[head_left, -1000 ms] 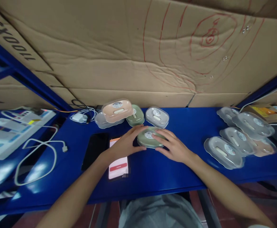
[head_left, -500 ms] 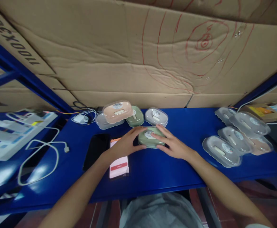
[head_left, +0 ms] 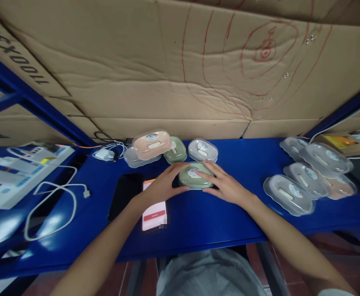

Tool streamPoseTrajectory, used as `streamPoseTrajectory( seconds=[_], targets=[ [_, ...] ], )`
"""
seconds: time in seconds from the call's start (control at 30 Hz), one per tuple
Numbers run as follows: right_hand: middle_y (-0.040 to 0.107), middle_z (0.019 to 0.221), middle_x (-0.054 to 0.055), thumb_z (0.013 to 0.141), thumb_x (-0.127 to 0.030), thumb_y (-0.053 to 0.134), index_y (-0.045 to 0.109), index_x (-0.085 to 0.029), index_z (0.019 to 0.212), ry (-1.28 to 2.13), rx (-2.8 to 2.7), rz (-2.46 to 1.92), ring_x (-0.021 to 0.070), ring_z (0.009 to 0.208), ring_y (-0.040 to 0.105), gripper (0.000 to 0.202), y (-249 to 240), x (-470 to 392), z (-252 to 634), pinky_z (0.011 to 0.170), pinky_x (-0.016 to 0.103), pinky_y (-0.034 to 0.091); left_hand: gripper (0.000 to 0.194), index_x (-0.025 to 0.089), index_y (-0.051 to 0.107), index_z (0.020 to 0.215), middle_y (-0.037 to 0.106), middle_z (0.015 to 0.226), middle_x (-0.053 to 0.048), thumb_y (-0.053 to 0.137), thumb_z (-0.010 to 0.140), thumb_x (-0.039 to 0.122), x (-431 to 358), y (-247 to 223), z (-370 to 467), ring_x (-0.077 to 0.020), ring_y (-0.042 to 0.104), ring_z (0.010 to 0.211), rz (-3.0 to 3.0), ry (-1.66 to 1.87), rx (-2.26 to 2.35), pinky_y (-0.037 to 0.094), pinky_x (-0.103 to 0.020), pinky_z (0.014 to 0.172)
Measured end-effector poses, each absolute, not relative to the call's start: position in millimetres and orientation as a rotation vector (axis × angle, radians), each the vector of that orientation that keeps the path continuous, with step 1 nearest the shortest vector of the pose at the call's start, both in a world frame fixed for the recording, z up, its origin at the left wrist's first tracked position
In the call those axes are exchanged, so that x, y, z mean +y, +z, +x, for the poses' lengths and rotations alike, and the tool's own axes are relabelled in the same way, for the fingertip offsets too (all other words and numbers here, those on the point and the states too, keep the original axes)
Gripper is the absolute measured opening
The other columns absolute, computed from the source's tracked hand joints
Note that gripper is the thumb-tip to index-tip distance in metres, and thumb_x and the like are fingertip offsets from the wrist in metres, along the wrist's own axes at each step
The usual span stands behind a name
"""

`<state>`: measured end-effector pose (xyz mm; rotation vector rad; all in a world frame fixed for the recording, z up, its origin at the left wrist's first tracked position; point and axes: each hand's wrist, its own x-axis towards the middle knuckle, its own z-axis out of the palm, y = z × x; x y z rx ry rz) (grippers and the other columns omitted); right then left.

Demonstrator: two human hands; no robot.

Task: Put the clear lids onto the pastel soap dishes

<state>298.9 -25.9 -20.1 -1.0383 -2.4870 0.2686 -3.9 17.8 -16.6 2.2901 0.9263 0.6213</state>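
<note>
A green oval soap box (head_left: 195,182) with a clear lid and a round label rests on the blue table in front of me. My left hand (head_left: 169,183) grips its left end, thumb at the front and fingers at the back. At the right end my right hand (head_left: 226,186) holds it too, with the thumb low in front and fingers over the lid's edge. Just behind it lie a grey soap box (head_left: 209,153) and another green one (head_left: 176,151). A peach soap box (head_left: 152,144) is stacked on a grey one (head_left: 137,159) to the left.
Several grey soap boxes (head_left: 287,195) and a peach one (head_left: 340,187) are piled at the right. Two phones lie by my left forearm, one dark (head_left: 123,193) and one lit (head_left: 152,222). A power strip (head_left: 28,176) and white cable (head_left: 72,205) occupy the left; cardboard (head_left: 121,74) stands behind.
Both hands stay on the green soap box, which keeps its place on the table. Only the camera view has shifted slightly.
</note>
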Motion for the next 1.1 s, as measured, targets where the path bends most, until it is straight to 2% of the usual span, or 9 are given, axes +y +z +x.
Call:
streamPoseTrajectory(
  seconds=[0.13,0.27,0.37,0.53,0.67,0.8,0.87,0.97,1.1],
  targets=[
    [0.04,0.17,0.015,0.101,-0.046,0.072,0.048,-0.034,0.162,0.296,-2.494,-1.104,0.0361,0.159,0.038,0.067,-8.7,-31.5,302.6,0.124,0.062,0.045,0.08,0.034,0.038,0.164,0.047,0.168,-0.011,0.079,0.097,0.046,16.0,-16.0,-4.0,-0.0305,0.05,0.153,2.28,0.562,0.905,0.042,-0.053,0.127],
    [0.049,0.16,0.015,0.094,-0.054,0.078,0.057,-0.031,0.151,0.265,-2.468,-1.231,0.038,0.149,0.048,0.065,0.4,-35.8,308.2,0.119,0.061,0.048,0.083,0.034,0.033,0.167,0.045,0.17,-0.011,0.077,0.098,0.046,15.4,-18.3,-4.7,-0.0317,0.049,0.154,2.292,0.518,0.915,0.043,-0.053,0.127],
    [0.052,0.157,0.017,0.099,-0.056,0.07,0.058,-0.027,0.148,0.187,-2.399,-1.342,0.0386,0.145,0.051,0.058,-0.4,-33.8,312.3,0.117,0.06,0.048,0.082,0.033,0.028,0.17,0.044,0.171,-0.012,0.072,0.102,0.046,15.2,-17.6,-4.6,-0.032,0.052,0.152,2.291,0.521,0.935,0.046,-0.053,0.125],
    [0.049,0.161,0.018,0.105,-0.055,0.061,0.055,-0.026,0.151,0.005,-2.363,-1.44,0.0395,0.15,0.046,0.055,-6.1,-29.4,317.2,0.117,0.06,0.045,0.068,0.031,0.036,0.167,0.051,0.165,-0.012,0.065,0.106,0.044,12.8,-14.4,-2.4,-0.0309,0.054,0.15,2.359,0.483,0.949,0.046,-0.051,0.125],
    [0.043,0.167,0.019,0.108,-0.036,0.055,0.055,-0.025,0.152,-0.181,-2.336,-1.448,0.0393,0.154,0.04,0.044,-9.9,-26.2,319.7,0.12,0.062,0.038,0.062,0.031,0.04,0.165,0.057,0.159,-0.011,0.062,0.107,0.042,12.4,-15.8,-2.0,-0.0296,0.059,0.144,2.436,0.483,0.965,0.05,-0.049,0.121],
    [0.049,0.164,0.016,0.103,-0.012,0.047,0.06,-0.027,0.144,-0.158,-2.312,-1.347,0.035,0.154,0.043,0.045,-11.4,-25.1,318.2,0.117,0.059,0.04,0.046,0.031,0.055,0.154,0.065,0.15,-0.009,0.058,0.109,0.038,16.4,-7.8,-6.5,-0.0282,0.065,0.136,2.562,0.703,1.054,0.054,-0.047,0.117],
    [0.058,0.156,0.015,0.103,-0.011,0.048,0.064,-0.026,0.137,-0.1,-2.309,-1.244,0.0328,0.147,0.052,0.04,-9.8,-27.1,314.4,0.113,0.055,0.045,0.038,0.028,0.062,0.146,0.069,0.142,-0.009,0.058,0.108,0.034,20.4,-0.2,-10.5,-0.0284,0.067,0.132,2.613,0.912,1.133,0.054,-0.047,0.116],
    [0.075,0.13,0.01,0.107,-0.015,0.05,0.069,-0.025,0.126,-0.002,-2.316,-1.071,0.0256,0.12,0.07,0.029,-4.5,-31.3,307.2,0.101,0.044,0.053,0.03,0.024,0.066,0.135,0.071,0.134,-0.012,0.061,0.106,0.029,27.4,7.9,-16.1,-0.0305,0.067,0.129,2.64,1.194,1.279,0.053,-0.05,0.115],
    [0.081,0.112,0.005,0.108,-0.018,0.053,0.071,-0.023,0.119,-0.069,-2.301,-1.041,0.0219,0.102,0.075,0.022,11.3,-37.2,308.1,0.091,0.038,0.054,0.026,0.023,0.067,0.129,0.073,0.129,-0.011,0.059,0.105,0.026,32.3,7.9,-18.7,-0.0295,0.068,0.125,2.65,1.273,1.397,0.054,-0.048,0.112]
  ],
)
